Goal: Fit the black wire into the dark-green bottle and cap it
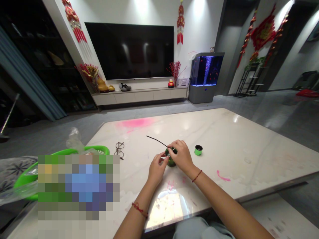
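Near the middle of the table, a small dark green round container [171, 162] stands between my hands. My left hand [157, 169] grips its left side with thumb and fingers. My right hand [181, 153] reaches over the top with bent fingers and covers part of the rim. A thin black flexible strand [157, 139] sticks out to the upper left from under the right fingertips. Whether the strand is pinched or attached to the container cannot be made out. To the right sits a small bright green cup-like piece [198, 151] with a dark inside, touched by neither hand.
A pair of eyeglasses [120, 151] lies left of my hands. Beyond it stands a green basket [102, 147] with plastic bags, partly blurred out. Pink stains mark the white stone table [254, 142]. A television and a fish tank [206, 71] are at the back.
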`<state>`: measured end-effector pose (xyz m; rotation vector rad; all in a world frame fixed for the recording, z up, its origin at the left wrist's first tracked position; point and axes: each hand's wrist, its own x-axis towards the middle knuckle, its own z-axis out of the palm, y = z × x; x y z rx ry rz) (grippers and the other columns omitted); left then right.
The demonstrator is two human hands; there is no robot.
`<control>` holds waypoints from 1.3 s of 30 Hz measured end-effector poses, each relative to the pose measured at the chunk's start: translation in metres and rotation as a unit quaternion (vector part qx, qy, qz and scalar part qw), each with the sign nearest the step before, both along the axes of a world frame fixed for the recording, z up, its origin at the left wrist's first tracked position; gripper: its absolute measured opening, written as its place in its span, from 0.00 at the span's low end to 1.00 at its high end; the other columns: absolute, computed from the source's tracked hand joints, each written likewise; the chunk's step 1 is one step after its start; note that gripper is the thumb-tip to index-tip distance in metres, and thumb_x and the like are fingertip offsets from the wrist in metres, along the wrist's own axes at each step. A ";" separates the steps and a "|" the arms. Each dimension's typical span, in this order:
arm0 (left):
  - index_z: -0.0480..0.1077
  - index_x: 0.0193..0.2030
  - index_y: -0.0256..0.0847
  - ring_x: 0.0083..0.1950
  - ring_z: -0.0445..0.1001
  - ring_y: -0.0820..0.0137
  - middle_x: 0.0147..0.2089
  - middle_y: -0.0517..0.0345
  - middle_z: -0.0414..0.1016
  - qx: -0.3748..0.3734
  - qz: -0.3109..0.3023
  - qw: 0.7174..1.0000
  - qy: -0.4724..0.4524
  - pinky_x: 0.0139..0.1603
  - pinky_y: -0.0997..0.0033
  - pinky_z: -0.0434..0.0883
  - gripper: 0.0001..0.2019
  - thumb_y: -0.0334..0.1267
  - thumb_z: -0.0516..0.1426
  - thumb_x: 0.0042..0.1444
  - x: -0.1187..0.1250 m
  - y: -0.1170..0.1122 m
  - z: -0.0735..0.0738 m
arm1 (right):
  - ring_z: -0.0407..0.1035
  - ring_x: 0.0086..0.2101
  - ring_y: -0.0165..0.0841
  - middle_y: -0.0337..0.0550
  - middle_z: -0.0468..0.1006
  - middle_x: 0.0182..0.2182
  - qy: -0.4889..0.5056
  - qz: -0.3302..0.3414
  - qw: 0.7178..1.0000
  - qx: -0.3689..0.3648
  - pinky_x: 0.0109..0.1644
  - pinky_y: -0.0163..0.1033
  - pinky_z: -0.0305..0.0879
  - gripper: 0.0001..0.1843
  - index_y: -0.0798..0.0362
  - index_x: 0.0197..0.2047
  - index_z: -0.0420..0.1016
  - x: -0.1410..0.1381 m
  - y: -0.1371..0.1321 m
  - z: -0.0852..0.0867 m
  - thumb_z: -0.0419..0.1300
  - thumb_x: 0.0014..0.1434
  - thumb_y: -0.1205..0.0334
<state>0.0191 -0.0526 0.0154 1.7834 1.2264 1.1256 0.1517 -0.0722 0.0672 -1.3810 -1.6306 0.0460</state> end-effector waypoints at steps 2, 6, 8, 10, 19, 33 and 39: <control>0.69 0.47 0.39 0.43 0.73 0.67 0.44 0.51 0.72 0.002 -0.001 1.000 -0.002 0.47 0.66 0.69 0.19 0.48 0.54 0.53 0.000 0.000 -0.001 | 0.65 0.38 0.37 0.43 0.74 0.32 0.001 -0.004 1.000 -0.004 0.45 0.43 0.61 0.07 0.51 0.33 0.75 0.001 0.000 -0.002 0.56 0.53 0.68; 0.69 0.47 0.39 0.44 0.72 0.67 0.45 0.52 0.72 0.003 -0.006 1.000 -0.002 0.48 0.66 0.69 0.19 0.48 0.53 0.53 0.000 0.000 -0.001 | 0.65 0.39 0.37 0.43 0.74 0.33 0.005 -0.005 1.000 -0.006 0.46 0.43 0.61 0.06 0.51 0.33 0.75 0.001 0.000 -0.004 0.57 0.53 0.68; 0.69 0.48 0.38 0.44 0.72 0.67 0.45 0.51 0.72 0.002 -0.008 1.000 -0.002 0.48 0.66 0.69 0.19 0.48 0.53 0.54 0.000 0.001 -0.001 | 0.65 0.39 0.37 0.43 0.74 0.34 0.007 -0.006 1.000 -0.007 0.46 0.43 0.61 0.06 0.51 0.33 0.75 0.001 0.000 -0.004 0.57 0.53 0.68; 0.69 0.48 0.38 0.44 0.72 0.68 0.45 0.51 0.72 0.001 -0.007 1.000 -0.001 0.48 0.66 0.69 0.19 0.47 0.53 0.54 0.000 0.001 -0.002 | 0.65 0.40 0.37 0.43 0.74 0.35 0.009 -0.006 1.000 -0.005 0.46 0.43 0.61 0.07 0.51 0.34 0.75 0.001 0.001 -0.004 0.57 0.53 0.68; 0.69 0.47 0.38 0.43 0.73 0.67 0.44 0.50 0.72 0.008 -0.007 1.000 -0.002 0.47 0.65 0.69 0.18 0.46 0.53 0.54 0.000 0.001 0.000 | 0.65 0.41 0.36 0.43 0.75 0.36 -0.002 0.003 1.000 -0.001 0.47 0.43 0.61 0.07 0.51 0.35 0.75 -0.010 0.007 0.006 0.56 0.55 0.68; 0.69 0.48 0.38 0.45 0.72 0.67 0.45 0.51 0.72 0.004 -0.001 1.000 0.005 0.48 0.66 0.69 0.19 0.47 0.53 0.54 0.000 0.001 0.000 | 0.65 0.40 0.36 0.43 0.75 0.35 0.006 -0.005 1.000 -0.013 0.46 0.43 0.62 0.08 0.51 0.34 0.75 -0.004 0.006 -0.007 0.55 0.55 0.66; 0.69 0.47 0.39 0.44 0.72 0.67 0.44 0.52 0.73 0.008 -0.001 1.000 0.001 0.48 0.66 0.69 0.18 0.47 0.54 0.53 -0.001 0.002 -0.002 | 0.65 0.39 0.37 0.43 0.75 0.34 0.016 -0.005 1.000 -0.003 0.45 0.43 0.63 0.07 0.51 0.34 0.74 -0.002 0.004 -0.012 0.55 0.55 0.66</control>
